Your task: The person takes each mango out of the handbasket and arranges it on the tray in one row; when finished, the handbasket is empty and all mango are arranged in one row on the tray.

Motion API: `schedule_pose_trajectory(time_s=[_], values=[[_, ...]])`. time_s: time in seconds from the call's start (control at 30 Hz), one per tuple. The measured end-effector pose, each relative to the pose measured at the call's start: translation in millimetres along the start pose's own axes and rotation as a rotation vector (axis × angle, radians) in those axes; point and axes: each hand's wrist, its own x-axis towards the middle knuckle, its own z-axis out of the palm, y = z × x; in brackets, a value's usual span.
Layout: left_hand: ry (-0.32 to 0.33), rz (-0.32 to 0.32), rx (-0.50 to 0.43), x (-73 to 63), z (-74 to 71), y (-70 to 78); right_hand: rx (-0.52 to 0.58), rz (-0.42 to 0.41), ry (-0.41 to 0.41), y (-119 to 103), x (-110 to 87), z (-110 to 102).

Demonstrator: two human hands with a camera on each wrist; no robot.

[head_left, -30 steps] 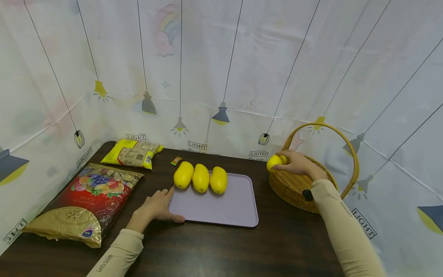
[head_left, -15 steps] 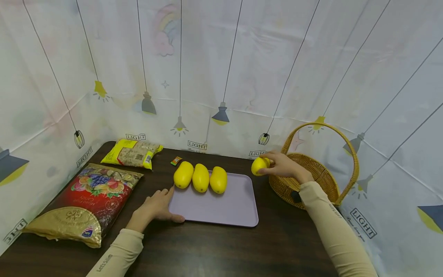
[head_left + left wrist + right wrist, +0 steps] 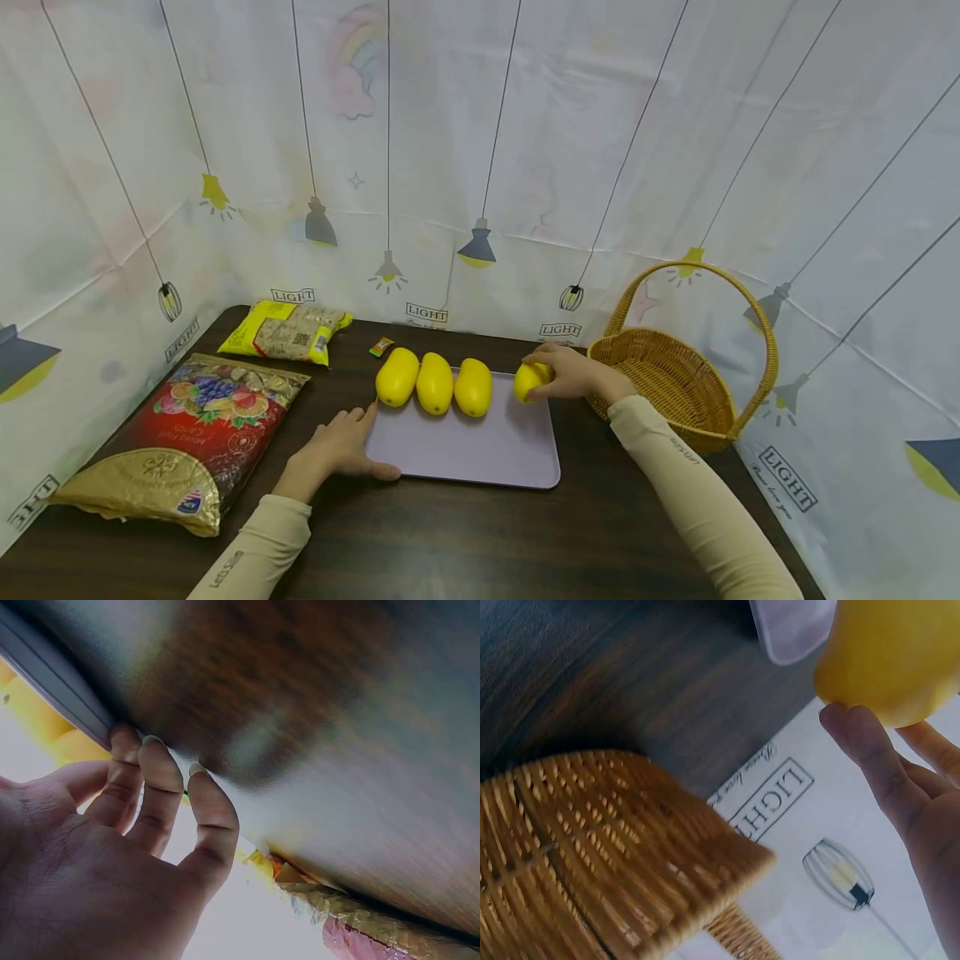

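My right hand [image 3: 567,372] grips a yellow mango [image 3: 529,381] over the back right corner of the lavender tray [image 3: 465,454]. In the right wrist view, my fingertips [image 3: 861,724] press against the mango's [image 3: 900,652] smooth side. A row of three more mangoes [image 3: 435,385] lies along the back left of the tray. At the tray's left edge rests my left hand [image 3: 339,447], thumb by the front corner and fingers spread along the side. The left wrist view shows its fingers slightly bent, with the tips [image 3: 159,761] down at the tabletop beside the tray rim [image 3: 60,686].
A wicker basket [image 3: 667,375] with a tall handle stands right of the tray. A red and gold candy bag [image 3: 195,425] and a yellow packet [image 3: 288,332] lie on the left. One small wrapped candy [image 3: 381,347] sits behind the mangoes, near the printed curtain [image 3: 465,150].
My right hand has carried the mango leftward out of the basket, past its rim, to above the tray's back right corner. The left hand has stayed put at the tray edge.
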Motion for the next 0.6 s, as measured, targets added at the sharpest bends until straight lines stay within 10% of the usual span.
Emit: schedule_pose_trajectory(time_s=[0.6], values=[[0.002, -0.004, -0.006, 0.4, 1.1, -0.6, -0.037, 0.029, -0.13, -18.3, 21.8, 21.0]])
